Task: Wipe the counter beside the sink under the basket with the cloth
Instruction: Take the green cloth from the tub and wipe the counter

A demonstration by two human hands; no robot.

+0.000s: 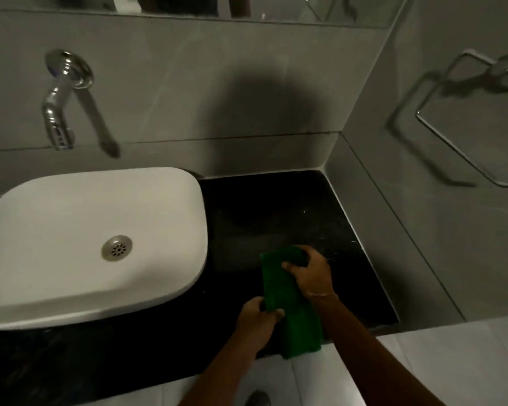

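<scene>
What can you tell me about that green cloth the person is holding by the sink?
The green cloth looks like soft fabric in a plain dark green, folded into a long strip. It lies on the black counter to the right of the white sink, and its near end hangs over the counter's front edge. The right hand presses on its far end, while the left hand pinches its left edge nearer the front. No pattern or label shows.
</scene>
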